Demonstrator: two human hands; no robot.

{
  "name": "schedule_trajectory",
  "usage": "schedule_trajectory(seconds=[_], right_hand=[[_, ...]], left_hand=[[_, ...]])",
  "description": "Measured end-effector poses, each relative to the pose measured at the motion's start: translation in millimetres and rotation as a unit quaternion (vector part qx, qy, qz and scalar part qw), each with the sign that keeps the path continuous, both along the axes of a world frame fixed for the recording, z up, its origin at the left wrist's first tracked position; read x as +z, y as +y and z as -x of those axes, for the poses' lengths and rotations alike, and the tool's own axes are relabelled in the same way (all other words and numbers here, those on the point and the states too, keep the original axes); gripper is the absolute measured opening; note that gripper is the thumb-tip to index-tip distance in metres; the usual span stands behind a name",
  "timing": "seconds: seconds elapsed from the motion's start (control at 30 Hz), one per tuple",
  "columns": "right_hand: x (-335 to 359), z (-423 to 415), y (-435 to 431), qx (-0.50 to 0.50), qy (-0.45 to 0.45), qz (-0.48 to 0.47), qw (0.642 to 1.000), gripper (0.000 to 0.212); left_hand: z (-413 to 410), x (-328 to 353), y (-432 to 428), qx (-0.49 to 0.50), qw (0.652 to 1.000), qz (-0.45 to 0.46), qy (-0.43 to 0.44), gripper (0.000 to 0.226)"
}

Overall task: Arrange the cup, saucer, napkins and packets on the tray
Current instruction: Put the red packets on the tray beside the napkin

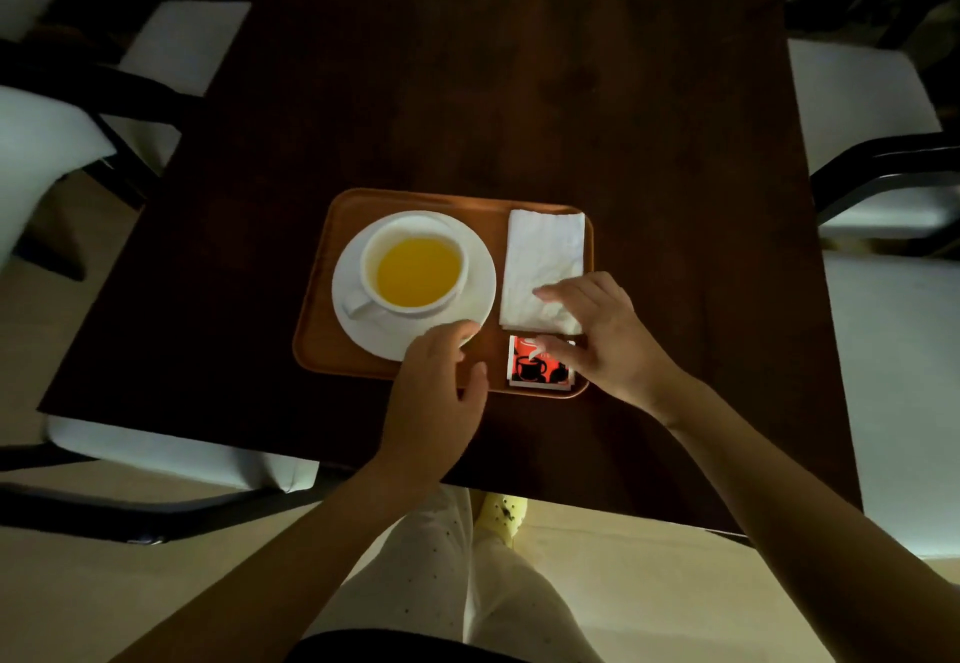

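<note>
A brown wooden tray (317, 309) lies on the dark table. On its left half a white saucer (480, 278) carries a white cup (415, 267) of yellow liquid. A folded white napkin (543, 257) lies on the tray's right half, with red packets (535, 369) printed with a black cup just below it. My left hand (436, 392) hovers at the tray's near edge, fingers apart, fingertips by the saucer's rim, holding nothing. My right hand (597, 335) rests with spread fingers on the napkin's lower corner and the top of the packets.
The dark wooden table (519, 91) is square, with white-cushioned black-framed chairs on the left (57, 132) and right (883, 205). Its near edge runs just below my wrists; my legs and a yellow shoe (501, 512) show beneath.
</note>
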State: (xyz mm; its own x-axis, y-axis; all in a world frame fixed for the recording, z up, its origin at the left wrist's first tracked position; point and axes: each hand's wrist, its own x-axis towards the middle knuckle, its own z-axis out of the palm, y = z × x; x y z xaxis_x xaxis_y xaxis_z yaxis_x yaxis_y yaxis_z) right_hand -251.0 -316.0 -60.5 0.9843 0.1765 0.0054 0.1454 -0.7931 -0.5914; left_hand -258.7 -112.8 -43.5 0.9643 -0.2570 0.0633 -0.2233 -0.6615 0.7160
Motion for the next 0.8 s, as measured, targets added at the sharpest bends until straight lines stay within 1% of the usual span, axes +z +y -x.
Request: schedule_trajectory(seconds=[0.07,0.13,0.17,0.23,0.27,0.37,0.43,0.53,0.7,0.8], right_hand=[[8,-19,6,0.022,0.053,-0.075,0.996,0.064],[15,-40,14,0.062,0.116,-0.112,0.985,0.080],[18,-51,20,0.078,0.143,-0.124,0.979,0.085],[20,-72,29,0.087,0.202,-0.170,0.961,0.091],[19,-81,31,0.088,0.234,-0.192,0.949,0.093],[13,-97,37,0.103,0.301,-0.228,0.920,0.096],[11,-98,41,0.118,0.316,-0.244,0.909,0.097],[11,-96,45,0.139,0.315,-0.268,0.900,0.095],[16,-86,46,0.106,0.312,-0.296,0.897,0.090],[20,-76,50,0.084,0.300,-0.308,0.899,0.087]], left_hand=[[-1,3,19,0.038,0.998,0.016,-0.050,0.042],[-6,6,36,0.068,0.994,0.006,-0.082,0.055],[-10,6,43,0.080,0.993,0.006,-0.085,0.061],[-17,5,52,0.121,0.991,0.033,-0.053,0.074],[-20,5,55,0.151,0.986,0.065,-0.026,0.078],[-20,7,58,0.227,0.954,0.190,0.055,0.078],[-19,7,56,0.250,0.931,0.246,0.099,0.073],[-20,8,52,0.251,0.917,0.277,0.141,0.066],[-32,14,55,0.228,0.905,0.316,0.168,0.059],[-40,16,59,0.211,0.912,0.306,0.171,0.056]])
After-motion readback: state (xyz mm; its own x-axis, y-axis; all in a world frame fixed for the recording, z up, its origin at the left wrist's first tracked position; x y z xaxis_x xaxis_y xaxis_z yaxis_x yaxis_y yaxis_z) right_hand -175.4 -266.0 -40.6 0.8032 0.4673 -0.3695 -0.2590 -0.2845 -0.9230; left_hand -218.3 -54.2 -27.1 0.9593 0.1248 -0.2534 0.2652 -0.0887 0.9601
